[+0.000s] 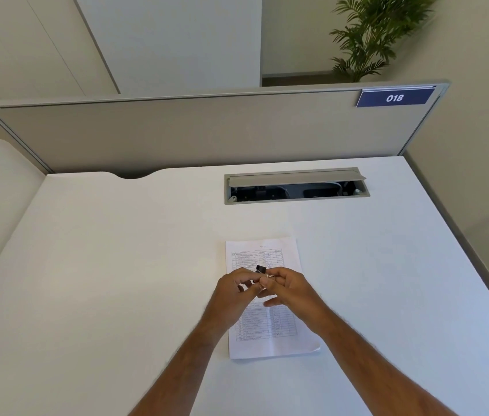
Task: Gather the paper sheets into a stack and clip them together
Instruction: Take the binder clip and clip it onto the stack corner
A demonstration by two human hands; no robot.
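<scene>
Black and small, the binder clip (261,269) sits between my two hands above the middle of the paper stack (267,298). My right hand (288,288) pinches its silver wire handles with thumb and forefinger curled around them; my left hand (237,288) has its fingertips curled in against the clip from the other side, holding it too. Both hands hover over the sheets, which lie gathered in one pile on the white desk (102,280), printed table facing up, edges nearly square, the near right corner slightly fanned. Farther back, a grey cable hatch (296,185) in the desk stands open, and beyond it the beige partition (177,130) carries a blue label (395,98) reading 018.
</scene>
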